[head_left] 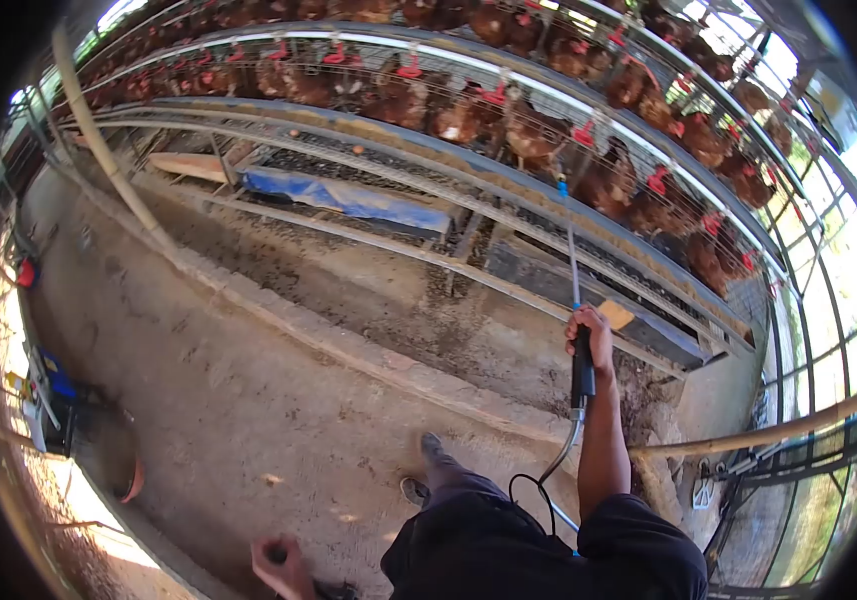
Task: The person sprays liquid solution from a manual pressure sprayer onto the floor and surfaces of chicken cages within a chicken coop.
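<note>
Closed around the black handle (583, 378) of a spray lance (574, 255), the right grip (594, 333) has the tool aimed away from the person, its blue tip (563, 188) out ahead of the grip and near the lower row of caged brown hens (539, 130). Whether that tip touches the feed trough (649, 255) or hangs in front of it, I cannot tell from my end. With so long a shaft carried one-handed, I judge that a small wrist twist could knock the tip against the wire and startle a bird. Behind the grip, the hose (567, 445) bends toward the body and a black cord (513, 485) loops beside it; either might snag and tug the handle off line. Right of the forearm, a bamboo pole (769, 432) could catch an elbow swung outward. Well below and left, the left grip (284, 568) has curled fingers; I cannot tell whether they hold anything. Also left, a raised kerb (349, 350) crosses ahead of the shoes, where a careless step could cause a stumble.
</note>
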Demonstrator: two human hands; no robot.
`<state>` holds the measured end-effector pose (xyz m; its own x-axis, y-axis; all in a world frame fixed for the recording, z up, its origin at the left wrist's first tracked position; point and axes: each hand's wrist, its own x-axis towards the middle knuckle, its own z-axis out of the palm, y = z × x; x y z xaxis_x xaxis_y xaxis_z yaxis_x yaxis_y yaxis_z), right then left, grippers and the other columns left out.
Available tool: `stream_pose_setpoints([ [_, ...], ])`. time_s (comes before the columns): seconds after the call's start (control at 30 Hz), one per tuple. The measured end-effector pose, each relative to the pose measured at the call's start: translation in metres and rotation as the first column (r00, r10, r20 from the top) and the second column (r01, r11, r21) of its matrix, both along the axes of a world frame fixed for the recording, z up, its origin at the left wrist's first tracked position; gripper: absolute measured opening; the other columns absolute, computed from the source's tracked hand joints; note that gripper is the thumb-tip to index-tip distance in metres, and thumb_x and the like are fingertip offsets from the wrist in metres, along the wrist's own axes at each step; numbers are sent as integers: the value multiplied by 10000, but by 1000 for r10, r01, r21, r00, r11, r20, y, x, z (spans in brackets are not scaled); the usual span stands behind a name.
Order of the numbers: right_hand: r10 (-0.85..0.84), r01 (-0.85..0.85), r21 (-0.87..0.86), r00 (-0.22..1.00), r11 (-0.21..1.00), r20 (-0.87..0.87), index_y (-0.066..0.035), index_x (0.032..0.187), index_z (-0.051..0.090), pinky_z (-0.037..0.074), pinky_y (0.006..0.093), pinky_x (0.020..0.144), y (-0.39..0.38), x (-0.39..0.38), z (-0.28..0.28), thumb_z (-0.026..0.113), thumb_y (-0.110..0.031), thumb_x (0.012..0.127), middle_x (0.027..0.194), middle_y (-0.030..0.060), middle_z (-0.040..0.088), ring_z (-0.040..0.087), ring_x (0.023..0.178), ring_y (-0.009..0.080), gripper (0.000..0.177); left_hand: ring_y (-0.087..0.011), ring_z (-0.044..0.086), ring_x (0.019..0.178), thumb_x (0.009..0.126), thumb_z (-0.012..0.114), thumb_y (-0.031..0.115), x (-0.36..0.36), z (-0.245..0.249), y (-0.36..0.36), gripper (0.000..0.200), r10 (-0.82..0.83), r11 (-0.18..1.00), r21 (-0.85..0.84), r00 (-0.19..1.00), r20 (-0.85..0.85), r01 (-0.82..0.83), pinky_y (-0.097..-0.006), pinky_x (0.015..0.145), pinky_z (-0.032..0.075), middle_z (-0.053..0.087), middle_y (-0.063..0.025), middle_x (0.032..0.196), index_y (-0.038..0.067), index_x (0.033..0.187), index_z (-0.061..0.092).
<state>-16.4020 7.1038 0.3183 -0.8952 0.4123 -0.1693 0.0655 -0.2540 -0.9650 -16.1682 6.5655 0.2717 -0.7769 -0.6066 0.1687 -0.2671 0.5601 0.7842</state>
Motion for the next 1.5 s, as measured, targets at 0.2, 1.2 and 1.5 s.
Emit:
stream_pose_setpoints([
  [0.2,341,-340,30,940,940,-22,-77,809,532,394,256,371,-129,-85,-4,550,-155,840,610,17,478,451,458,102,87,-282,625,656,668,717,168,-35,-178,-20,221,138,987,-131,909,392,-93,-421,601,485,630,-84,691,107,846,601],
  [1.2,-323,336,131,940,933,-112,-87,679,493,367,270,393,-478,-425,-30,515,-151,793,585,20,446,441,472,126,133,-274,638,926,897,613,245,-276,44,-517,330,-212,639,764,976,56,95,-421,781,551,637,-163,1047,-13,1103,599],
  [1.5,169,-169,14,986,986,14,-86,778,548,387,251,376,-714,-516,-9,546,-144,791,599,21,479,456,466,100,59,-308,669,687,674,702,196,-435,-204,-632,192,222,965,-243,810,542,-102,-414,605,514,681,-108,742,129,844,643],
])
